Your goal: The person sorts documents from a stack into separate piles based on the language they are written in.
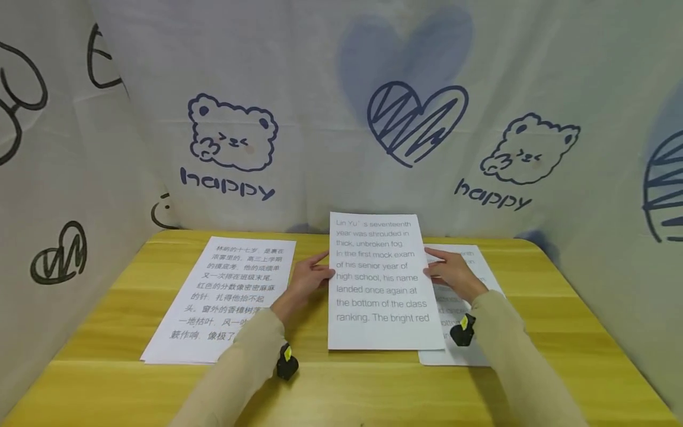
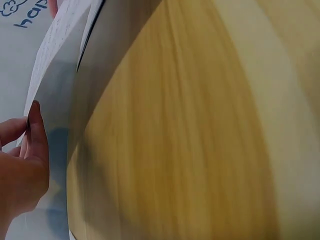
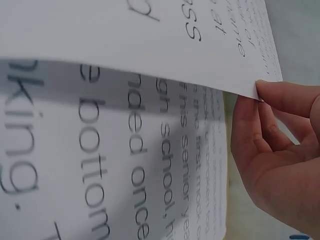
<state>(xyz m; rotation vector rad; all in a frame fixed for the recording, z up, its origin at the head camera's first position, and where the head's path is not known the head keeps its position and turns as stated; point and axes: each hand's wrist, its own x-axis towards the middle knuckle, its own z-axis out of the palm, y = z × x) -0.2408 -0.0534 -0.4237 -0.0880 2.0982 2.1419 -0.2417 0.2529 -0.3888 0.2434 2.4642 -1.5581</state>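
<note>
A white sheet of paper point(image 1: 381, 281) printed with large English text is held up off the table between both hands. My left hand point(image 1: 305, 281) pinches its left edge; the left wrist view shows thumb and fingertips of that hand point(image 2: 27, 165) meeting on the paper's edge. On the opposite side my right hand point(image 1: 453, 274) pinches the right edge, thumb on the printed face and fingers behind, as the right wrist view shows. Beneath, partly covered by the sheet and the right arm, lies another English page point(image 1: 461, 350) on the table.
Left of the held sheet, white paper point(image 1: 213, 296) with Chinese text lies on the yellow wood-grain table point(image 1: 331, 391), partly covered by the left forearm. A white cloth point(image 1: 320, 154) with bear and heart drawings hangs behind the table's far edge and along both sides.
</note>
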